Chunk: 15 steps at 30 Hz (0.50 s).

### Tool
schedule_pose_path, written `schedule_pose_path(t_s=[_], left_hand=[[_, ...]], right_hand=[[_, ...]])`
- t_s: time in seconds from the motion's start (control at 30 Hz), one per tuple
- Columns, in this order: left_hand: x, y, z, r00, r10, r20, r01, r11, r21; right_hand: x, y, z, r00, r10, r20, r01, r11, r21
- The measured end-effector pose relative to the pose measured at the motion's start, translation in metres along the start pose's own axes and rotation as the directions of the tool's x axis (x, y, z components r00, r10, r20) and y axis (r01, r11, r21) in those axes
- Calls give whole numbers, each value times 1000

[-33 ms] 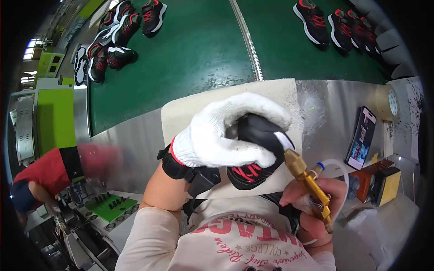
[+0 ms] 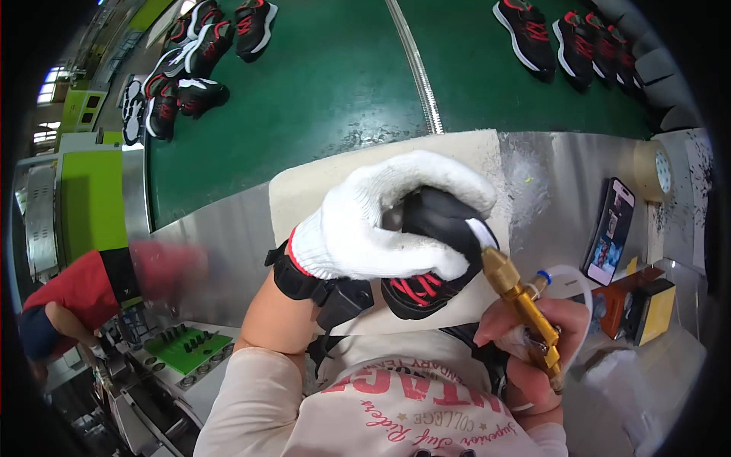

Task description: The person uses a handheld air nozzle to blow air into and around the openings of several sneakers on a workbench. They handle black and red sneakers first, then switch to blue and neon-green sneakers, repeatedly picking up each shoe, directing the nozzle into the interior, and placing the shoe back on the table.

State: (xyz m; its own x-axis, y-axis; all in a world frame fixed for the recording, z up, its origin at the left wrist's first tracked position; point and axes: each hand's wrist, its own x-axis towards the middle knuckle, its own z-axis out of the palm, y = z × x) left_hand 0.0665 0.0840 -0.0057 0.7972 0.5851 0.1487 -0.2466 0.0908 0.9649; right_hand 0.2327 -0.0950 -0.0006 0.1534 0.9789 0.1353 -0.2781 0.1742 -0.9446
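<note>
My left hand (image 2: 381,221), in a white knit glove with a black wrist strap, is closed over a black shoe (image 2: 438,228) with red laces and holds it above a beige pad (image 2: 304,190). My bare right hand (image 2: 525,358) grips a brass nozzle tool (image 2: 521,301) fed by a clear hose (image 2: 571,278). The nozzle's tip sits against the white edge of the shoe, at the shoe's right side. Part of the shoe is hidden under my glove.
A green conveyor belt (image 2: 335,84) runs across the top with several black and red shoes (image 2: 190,68) on it. A phone (image 2: 609,228) lies on the metal bench (image 2: 556,190) at right, near a tape roll (image 2: 655,171). Another person's blurred red sleeve (image 2: 84,286) is at left.
</note>
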Motion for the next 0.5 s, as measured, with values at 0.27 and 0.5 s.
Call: schedule_pose_path(t_s=[0.27, 0.5], left_hand=[[10, -14, -13, 962, -201, -183, 177, 974, -140], [0, -36, -22, 877, -151, -457, -35, 927, -372]], right_hand=[[11, 20, -26, 997, -14, 81, 12, 1000, 24], [-16, 56, -28, 988, 32, 153, -60, 982, 179]])
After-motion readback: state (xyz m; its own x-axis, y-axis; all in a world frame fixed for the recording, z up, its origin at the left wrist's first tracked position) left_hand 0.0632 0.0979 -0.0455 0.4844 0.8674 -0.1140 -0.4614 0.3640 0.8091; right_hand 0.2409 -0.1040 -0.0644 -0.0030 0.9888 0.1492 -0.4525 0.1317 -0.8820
